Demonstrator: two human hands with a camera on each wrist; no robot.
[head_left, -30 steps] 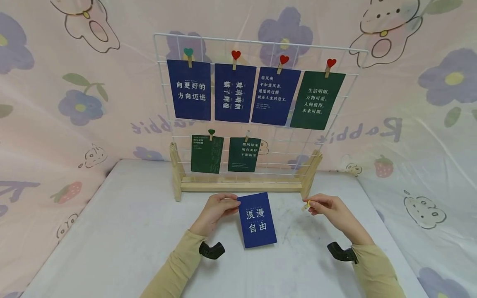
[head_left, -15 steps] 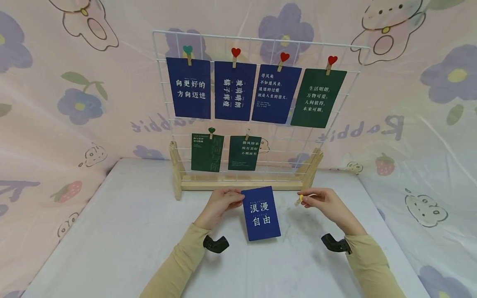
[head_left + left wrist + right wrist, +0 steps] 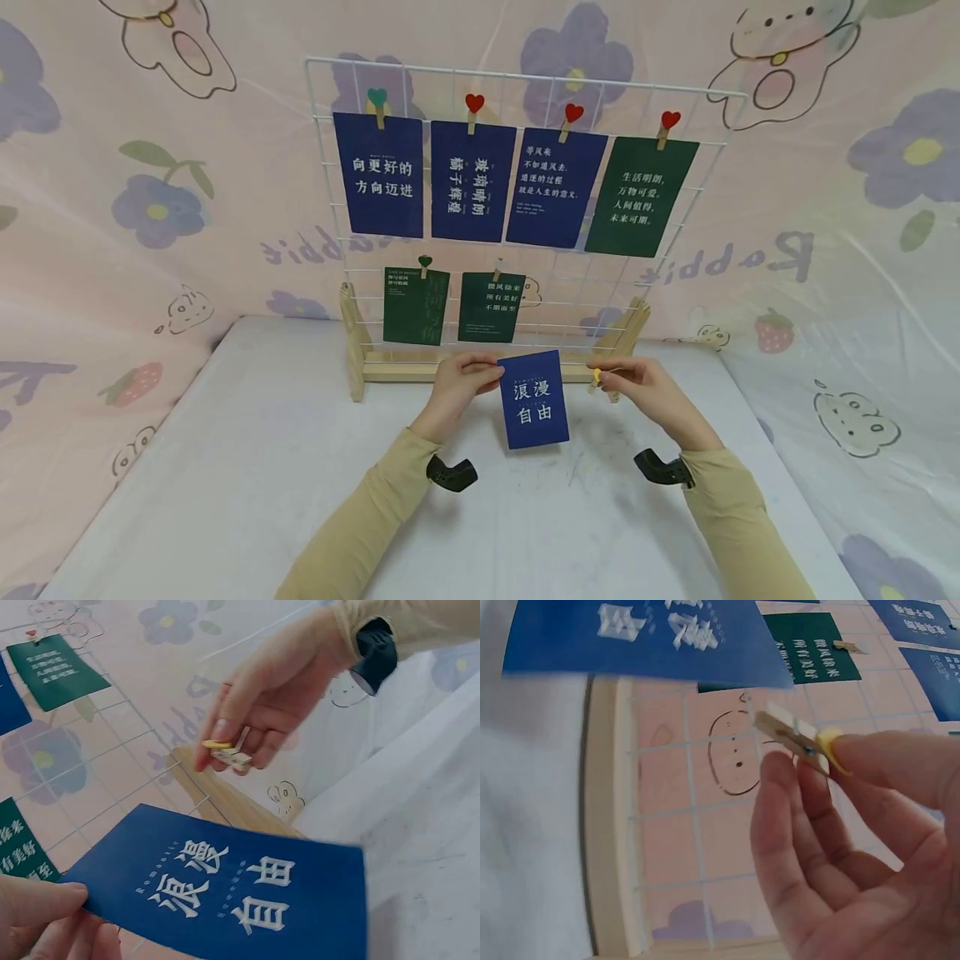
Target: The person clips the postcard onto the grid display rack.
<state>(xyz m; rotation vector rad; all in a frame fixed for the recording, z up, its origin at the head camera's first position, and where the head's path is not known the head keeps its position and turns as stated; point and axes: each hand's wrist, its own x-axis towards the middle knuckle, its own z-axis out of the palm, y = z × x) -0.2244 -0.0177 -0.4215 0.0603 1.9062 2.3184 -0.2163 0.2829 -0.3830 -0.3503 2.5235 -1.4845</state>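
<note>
My left hand (image 3: 456, 392) pinches a blue card (image 3: 534, 400) with white lettering by its upper left corner, thumb in front. The card hangs above the table, overlapping the rack's wooden base in the head view. To its right, my right hand (image 3: 648, 392) pinches a small wooden clothespin (image 3: 787, 735) with a yellow piece at its end, between thumb and fingers. In the left wrist view the clothespin (image 3: 231, 756) points down from the fingertips, apart from the card. Behind both hands stands a white wire grid rack (image 3: 570, 329) with cards clipped on it.
On the rack's upper row hang three blue cards (image 3: 378, 208) and a green card (image 3: 637, 233); two smaller green cards (image 3: 416, 321) hang below. Heart clothespins (image 3: 474, 104) hold the upper row. Wooden feet (image 3: 352, 358) carry the rack on the white table (image 3: 247, 467). Patterned cloth surrounds it.
Both hands have moved forward toward the rack. The left hand has carried the blue card up and right, and the right hand has brought the clothespin left, nearer the card.
</note>
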